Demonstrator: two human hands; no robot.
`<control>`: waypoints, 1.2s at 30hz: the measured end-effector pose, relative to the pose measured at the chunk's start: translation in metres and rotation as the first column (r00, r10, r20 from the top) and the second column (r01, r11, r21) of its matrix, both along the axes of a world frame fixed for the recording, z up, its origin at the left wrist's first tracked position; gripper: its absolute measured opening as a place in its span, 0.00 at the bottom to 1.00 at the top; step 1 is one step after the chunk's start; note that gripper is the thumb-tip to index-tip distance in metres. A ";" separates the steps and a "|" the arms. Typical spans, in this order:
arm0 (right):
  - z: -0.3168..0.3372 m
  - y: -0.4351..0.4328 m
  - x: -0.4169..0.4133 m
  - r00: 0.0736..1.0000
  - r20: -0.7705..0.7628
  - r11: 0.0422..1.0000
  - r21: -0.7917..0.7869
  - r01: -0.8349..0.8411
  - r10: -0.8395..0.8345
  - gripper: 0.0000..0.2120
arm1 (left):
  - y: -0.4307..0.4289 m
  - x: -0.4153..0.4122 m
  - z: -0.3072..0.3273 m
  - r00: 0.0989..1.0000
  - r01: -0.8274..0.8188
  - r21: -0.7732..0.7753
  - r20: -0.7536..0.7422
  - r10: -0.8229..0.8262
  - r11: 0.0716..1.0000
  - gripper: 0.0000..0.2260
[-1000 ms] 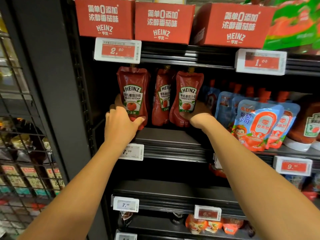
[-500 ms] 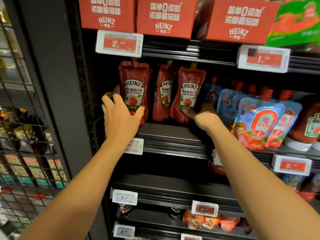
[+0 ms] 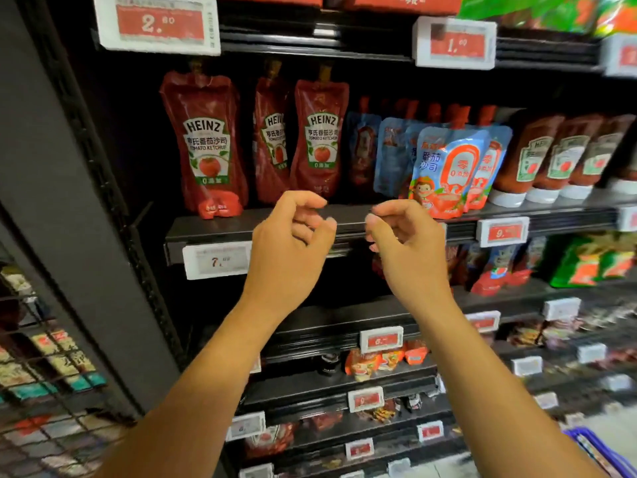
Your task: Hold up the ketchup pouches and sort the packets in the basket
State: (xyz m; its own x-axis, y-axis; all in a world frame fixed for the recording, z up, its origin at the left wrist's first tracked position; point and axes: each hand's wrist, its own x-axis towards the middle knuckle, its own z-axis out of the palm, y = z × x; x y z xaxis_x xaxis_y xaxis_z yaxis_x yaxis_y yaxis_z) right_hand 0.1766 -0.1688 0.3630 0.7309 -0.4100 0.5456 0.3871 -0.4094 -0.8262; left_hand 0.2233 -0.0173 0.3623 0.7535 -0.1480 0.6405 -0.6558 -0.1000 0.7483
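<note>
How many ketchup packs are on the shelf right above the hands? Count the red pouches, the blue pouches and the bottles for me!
Red Heinz pouches: 3
Blue pouches: at least 4; more behind are too hidden to count
Upside-down bottles: 3 in clear view; the edge cuts off any more
Total: at least 10

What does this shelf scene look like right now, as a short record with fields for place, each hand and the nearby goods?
place: shop shelf with price tags
left hand: fingers loosely curled, holding nothing, in front of the shelf edge
right hand: fingers loosely curled, holding nothing, beside the left hand
nearest goods: three red ketchup pouches, upright on the shelf, untouched
to their right: blue pouches, then ketchup bottles standing cap down
price tag below pouches: starts with 7
</note>
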 end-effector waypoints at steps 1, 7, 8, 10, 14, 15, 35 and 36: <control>-0.005 -0.002 -0.010 1.000 -0.007 1.000 0.015 0.023 -0.023 0.06 | -0.005 -0.005 -0.004 0.998 0.052 0.003 -0.029 -0.052 0.999 0.07; -0.050 -0.031 -0.075 0.977 -0.088 0.980 0.043 0.197 -0.193 0.03 | -0.054 -0.037 -0.046 0.927 0.313 0.025 -0.224 -0.299 0.950 0.04; -0.058 -0.039 -0.087 0.968 -0.111 0.971 0.055 0.231 -0.224 0.03 | -0.064 -0.044 -0.055 0.910 0.349 0.036 -0.251 -0.329 0.937 0.04; -0.074 -0.054 -0.110 0.946 -0.143 0.950 0.077 0.303 -0.290 0.03 | -0.087 -0.057 -0.070 0.875 0.413 0.057 -0.301 -0.378 0.909 0.05; -0.102 -0.084 -0.164 0.897 -0.188 0.893 0.138 0.428 -0.401 0.02 | -0.135 -0.086 -0.093 0.781 0.558 0.083 -0.389 -0.489 0.826 0.04; -0.108 -0.092 -0.178 0.883 -0.204 0.875 0.162 0.455 -0.422 0.03 | -0.147 -0.095 -0.097 0.751 0.593 0.080 -0.413 -0.515 0.801 0.05; -0.181 -0.292 -0.394 0.580 -0.420 0.495 0.304 0.814 -0.698 0.20 | -0.421 -0.276 -0.178 0.423 0.870 0.080 -0.626 -0.655 0.486 0.07; -0.183 -0.300 -0.399 0.575 -0.428 0.485 0.308 0.818 -0.698 0.20 | -0.430 -0.281 -0.181 0.419 0.873 0.083 -0.633 -0.651 0.481 0.08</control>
